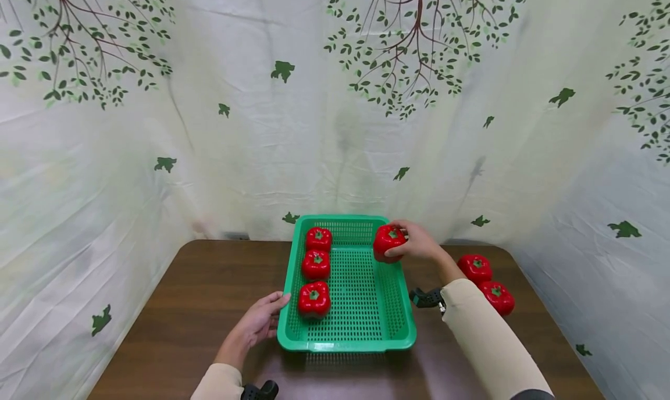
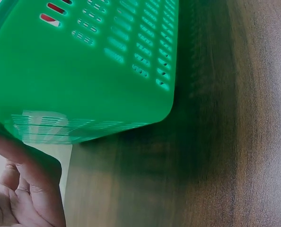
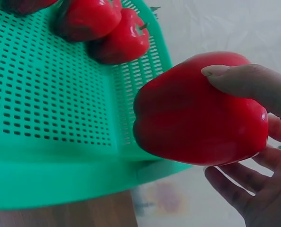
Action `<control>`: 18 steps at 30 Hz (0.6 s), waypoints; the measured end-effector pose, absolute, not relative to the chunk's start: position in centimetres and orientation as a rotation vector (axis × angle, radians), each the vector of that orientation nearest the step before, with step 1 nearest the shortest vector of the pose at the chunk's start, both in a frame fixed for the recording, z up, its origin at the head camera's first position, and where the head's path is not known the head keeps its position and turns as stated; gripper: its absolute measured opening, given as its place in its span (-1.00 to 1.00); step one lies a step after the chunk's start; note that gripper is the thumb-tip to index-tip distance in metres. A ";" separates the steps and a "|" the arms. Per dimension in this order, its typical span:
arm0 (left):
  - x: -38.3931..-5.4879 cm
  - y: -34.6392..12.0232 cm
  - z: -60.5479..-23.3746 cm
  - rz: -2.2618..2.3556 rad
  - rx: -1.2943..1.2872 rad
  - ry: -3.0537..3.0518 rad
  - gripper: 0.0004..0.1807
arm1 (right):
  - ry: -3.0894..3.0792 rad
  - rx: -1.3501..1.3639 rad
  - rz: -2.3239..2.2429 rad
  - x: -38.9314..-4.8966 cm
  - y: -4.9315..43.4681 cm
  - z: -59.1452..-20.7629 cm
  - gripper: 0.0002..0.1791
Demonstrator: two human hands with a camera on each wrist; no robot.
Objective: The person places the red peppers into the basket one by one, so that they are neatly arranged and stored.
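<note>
A green plastic basket (image 1: 356,295) with slotted walls stands on the brown table. Inside it, along the left side, three red bell peppers sit in a column: a far one (image 1: 319,239), a middle one (image 1: 316,264) and a near one (image 1: 314,299). My right hand (image 1: 419,241) grips another red bell pepper (image 3: 197,113) over the basket's far right corner, thumb on one side and fingers on the other. At the left rim, my left hand (image 1: 260,318) holds the basket's edge; the left wrist view shows its bent fingers (image 2: 36,175) beside the outer wall.
Two more red bell peppers, one farther (image 1: 475,268) and one nearer (image 1: 497,298), lie on the table (image 1: 209,295) to the right of the basket, beside my right forearm. A pale cloth (image 1: 335,144) printed with branches and leaves hangs behind the table and at its sides.
</note>
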State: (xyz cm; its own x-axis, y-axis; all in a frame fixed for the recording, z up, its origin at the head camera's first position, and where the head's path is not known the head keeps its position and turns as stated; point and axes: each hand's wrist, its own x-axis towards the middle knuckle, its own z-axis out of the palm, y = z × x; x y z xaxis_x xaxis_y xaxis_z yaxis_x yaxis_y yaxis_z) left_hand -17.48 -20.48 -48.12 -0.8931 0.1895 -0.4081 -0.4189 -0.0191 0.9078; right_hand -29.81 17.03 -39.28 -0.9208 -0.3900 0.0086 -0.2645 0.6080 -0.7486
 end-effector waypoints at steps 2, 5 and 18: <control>-17.4 -20.5 -48.2 1.969 -0.245 1.852 -0.51 | 2.671 -0.548 -1.203 -30.1 16.7 -39.6 -0.23; -17.4 -20.4 -48.3 1.970 -0.246 1.858 -0.51 | 2.673 -0.544 -1.192 -30.6 16.4 -40.1 -0.23; -17.2 -20.5 -48.3 1.977 -0.243 1.859 -0.48 | 2.628 -0.509 -1.217 -31.1 15.0 -41.7 -0.22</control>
State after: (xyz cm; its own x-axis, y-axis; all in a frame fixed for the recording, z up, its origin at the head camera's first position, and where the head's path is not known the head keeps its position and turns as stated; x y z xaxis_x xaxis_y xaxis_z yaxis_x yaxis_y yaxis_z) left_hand -17.21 -20.51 -48.28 -0.8991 0.1774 -0.4002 -0.4104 -0.0236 0.9116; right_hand -31.14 14.99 -41.74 -0.9205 -0.3890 -0.0369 -0.2235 0.6017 -0.7668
